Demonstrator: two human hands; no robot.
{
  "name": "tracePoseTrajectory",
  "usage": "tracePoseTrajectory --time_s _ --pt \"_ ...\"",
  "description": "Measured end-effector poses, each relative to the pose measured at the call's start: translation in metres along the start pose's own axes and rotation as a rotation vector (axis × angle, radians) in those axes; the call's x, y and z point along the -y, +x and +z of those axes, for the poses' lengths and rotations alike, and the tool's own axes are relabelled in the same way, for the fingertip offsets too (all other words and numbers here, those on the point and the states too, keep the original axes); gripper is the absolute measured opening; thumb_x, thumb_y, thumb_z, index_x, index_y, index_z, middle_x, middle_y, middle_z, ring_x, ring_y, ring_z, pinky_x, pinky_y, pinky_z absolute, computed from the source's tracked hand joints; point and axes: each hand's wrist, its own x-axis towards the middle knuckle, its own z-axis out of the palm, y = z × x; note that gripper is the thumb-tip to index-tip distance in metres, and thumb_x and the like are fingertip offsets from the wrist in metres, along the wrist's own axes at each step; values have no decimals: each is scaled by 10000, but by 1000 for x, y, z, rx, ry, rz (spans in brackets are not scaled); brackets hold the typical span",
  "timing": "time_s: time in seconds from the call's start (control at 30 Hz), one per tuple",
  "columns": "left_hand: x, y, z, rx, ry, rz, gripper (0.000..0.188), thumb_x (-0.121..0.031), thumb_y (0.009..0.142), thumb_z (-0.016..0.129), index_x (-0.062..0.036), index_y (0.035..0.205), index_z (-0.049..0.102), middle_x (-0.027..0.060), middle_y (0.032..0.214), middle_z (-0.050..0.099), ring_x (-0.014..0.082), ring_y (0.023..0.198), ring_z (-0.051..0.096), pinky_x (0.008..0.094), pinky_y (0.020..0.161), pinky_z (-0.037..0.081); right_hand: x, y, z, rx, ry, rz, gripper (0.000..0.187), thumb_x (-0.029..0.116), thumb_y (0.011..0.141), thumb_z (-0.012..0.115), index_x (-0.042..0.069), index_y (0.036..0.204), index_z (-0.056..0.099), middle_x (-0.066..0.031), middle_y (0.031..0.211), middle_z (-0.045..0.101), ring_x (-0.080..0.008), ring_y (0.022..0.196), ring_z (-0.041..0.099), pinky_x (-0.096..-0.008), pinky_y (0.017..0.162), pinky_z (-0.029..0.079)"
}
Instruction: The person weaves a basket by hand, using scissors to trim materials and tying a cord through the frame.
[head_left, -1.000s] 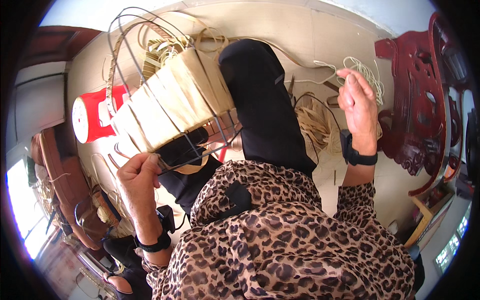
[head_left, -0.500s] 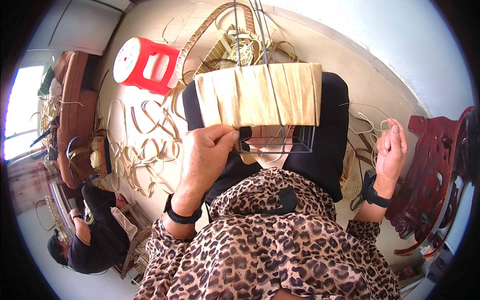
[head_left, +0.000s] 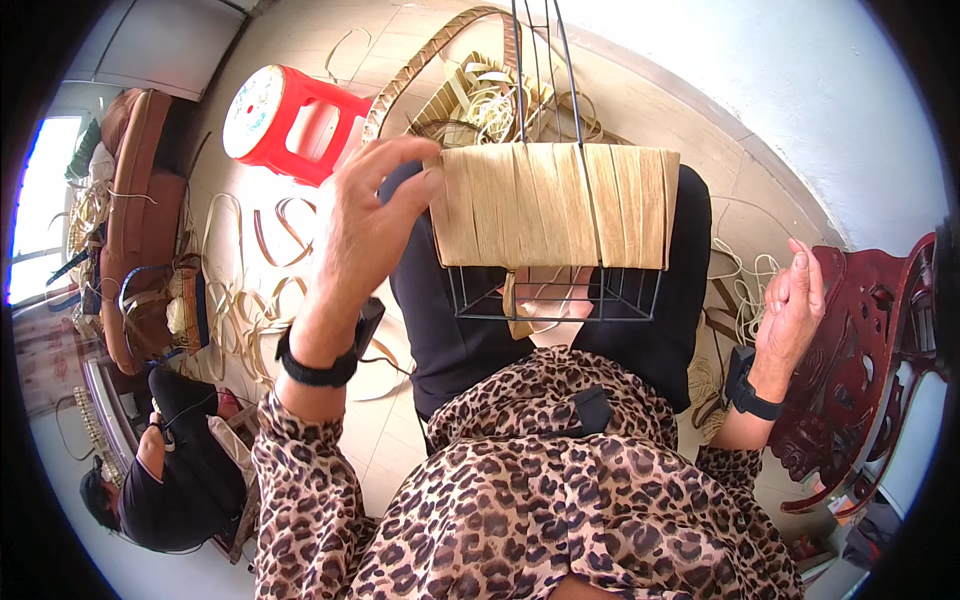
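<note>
While the wire frame (head_left: 591, 200), partly wrapped in tan strip (head_left: 545, 205), lies over the thighs (head_left: 450, 345), the left hand (head_left: 370, 205) curves at the wrapping's upper left corner, thumb and forefinger parted. The right hand (head_left: 790, 305) is well apart, fingers bunched; its grip cannot be determined.

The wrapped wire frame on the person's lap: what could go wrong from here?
It could tip or slide: the wrapped wire frame seems to rest on the black trousers, with only the left hand at its upper left corner and the right hand well off to the side.

The strip end dangling below the wrapping might catch on something and perhaps pull the wrapping loose.
</note>
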Motion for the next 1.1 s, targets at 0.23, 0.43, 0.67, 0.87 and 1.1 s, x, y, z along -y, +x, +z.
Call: tracePoseTrajectory --time_s 0.23,0.43,0.67,0.87,1.1 --pt "9 25 14 240 -165 -211 183 -144 813 610 -6 928 644 11 840 623 79 798 556 212 736 433 -16 7 -3 -55 -43 -10 273 182 904 520 -26 1071 579 68 561 330 -9 488 268 -177 435 203" --pt "13 29 16 322 -424 -348 101 -112 808 623 -21 849 639 -25 775 599 46 715 521 193 682 415 -21 5 -5 -68 -65 52 300 194 912 511 -27 1112 547 58 575 317 -6 476 265 -166 415 206" --pt "17 27 11 248 -396 -346 138 -153 804 621 -23 845 643 -28 658 545 50 562 465 193 494 344 -34 21 -28 -145 55 174 322 207 903 529 -6 1144 535 68 577 310 -7 449 254 -164 388 197" --pt "39 17 0 192 -627 -371 158 -132 875 551 9 926 601 35 794 614 85 689 548 210 633 438 -79 30 -44 -222 -59 350 274 212 878 570 32 1082 597 84 581 355 2 446 267 -158 376 194" --pt "38 12 -8 159 -737 -382 140 -127 887 540 1 867 594 43 792 626 90 693 544 225 675 443 -133 31 -51 -228 -31 520 197 198 854 578 73 985 657 61 591 437 -27 471 343 -168 403 253"
